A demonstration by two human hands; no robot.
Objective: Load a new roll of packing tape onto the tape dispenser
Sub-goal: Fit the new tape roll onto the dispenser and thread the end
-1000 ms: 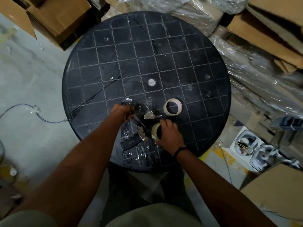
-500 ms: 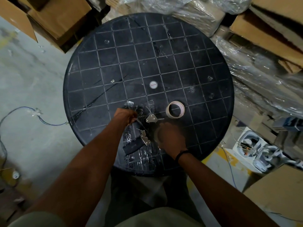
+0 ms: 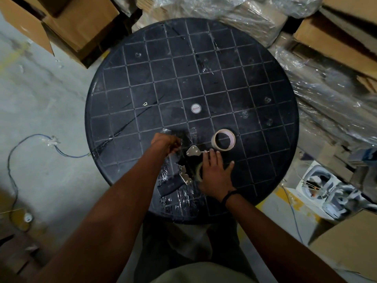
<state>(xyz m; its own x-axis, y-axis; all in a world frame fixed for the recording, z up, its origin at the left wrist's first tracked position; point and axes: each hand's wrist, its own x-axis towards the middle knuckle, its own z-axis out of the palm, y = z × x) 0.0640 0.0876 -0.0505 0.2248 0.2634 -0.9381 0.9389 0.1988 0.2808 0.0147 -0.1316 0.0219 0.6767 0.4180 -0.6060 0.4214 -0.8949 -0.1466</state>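
The tape dispenser (image 3: 171, 185) lies on the near part of the round black table (image 3: 265, 156), its black handle toward me and its metal frame (image 3: 185, 175) beside a clear tape roll (image 3: 198, 170). My right hand (image 3: 216, 173) lies flat over that roll, fingers straight and spread. A loose metal side plate (image 3: 192, 151) rests just beyond my fingertips. My left hand (image 3: 166, 142) is curled, pinching a strip of clear tape (image 3: 166, 131) that sticks to the table. A second, whitish tape roll (image 3: 223, 139) stands free to the right.
Crinkled clear film (image 3: 179, 198) covers the table under the dispenser. Cardboard boxes (image 3: 81, 23) and plastic-wrapped bundles (image 3: 326, 94) crowd the far and right sides. A blue cable (image 3: 14, 180) trails on the floor at left. White fan parts (image 3: 320, 184) lie at right.
My right hand has gone from gripping the clear roll to lying flat on it with its fingers stretched out. My left hand has stayed curled at the tape strip.
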